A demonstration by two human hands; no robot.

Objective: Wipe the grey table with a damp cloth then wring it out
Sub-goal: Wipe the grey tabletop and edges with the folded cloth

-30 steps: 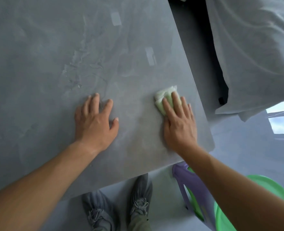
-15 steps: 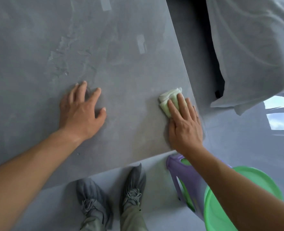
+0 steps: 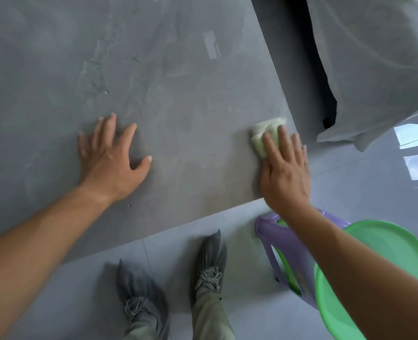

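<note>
Head view: your right hand (image 3: pixel 285 173), fingers straight, presses the cloth (image 3: pixel 264 133) flat near the grey table's (image 3: pixel 154 69) 4 o'clock corner. Your left hand (image 3: pixel 109 160) rests splayed at its 9 o'clock. Sweep toward 3 o'clock and the cloth could slide off the edge.

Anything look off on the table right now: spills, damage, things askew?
Nothing spilled or broken. The grey table has blotchy streaks left of centre and a pale tape-like strip farther back. The right hand presses the cloth at the table's right edge.
</note>
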